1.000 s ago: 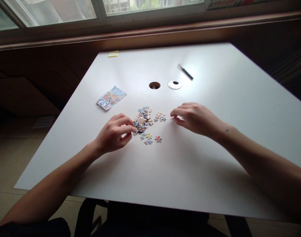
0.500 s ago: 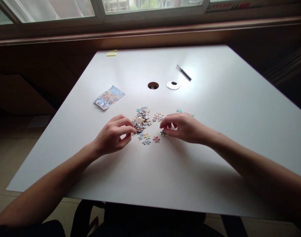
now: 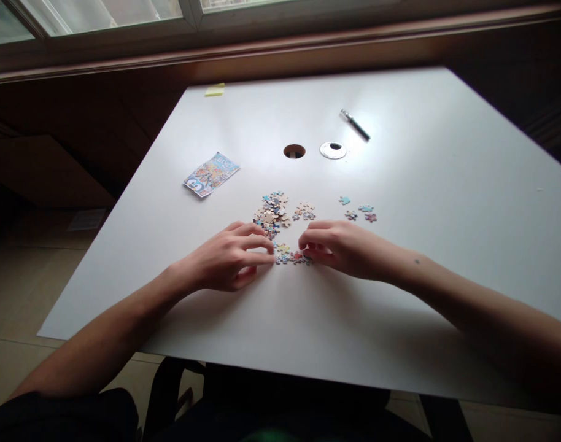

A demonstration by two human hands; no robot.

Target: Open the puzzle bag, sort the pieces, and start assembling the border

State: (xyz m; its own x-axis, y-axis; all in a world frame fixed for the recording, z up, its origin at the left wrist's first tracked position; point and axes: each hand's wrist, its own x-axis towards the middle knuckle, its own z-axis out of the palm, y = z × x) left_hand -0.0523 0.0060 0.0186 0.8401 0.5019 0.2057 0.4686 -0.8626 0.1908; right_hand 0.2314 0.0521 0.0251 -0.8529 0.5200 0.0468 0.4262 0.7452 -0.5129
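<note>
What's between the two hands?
In the head view, a few puzzle pieces lie on the table between the left hand and right hand, including a yellow piece and a red piece.

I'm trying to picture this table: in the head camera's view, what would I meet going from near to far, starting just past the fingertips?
Red puzzle piece → pile of puzzle pieces → round hole → pen → yellow note → window.
</note>
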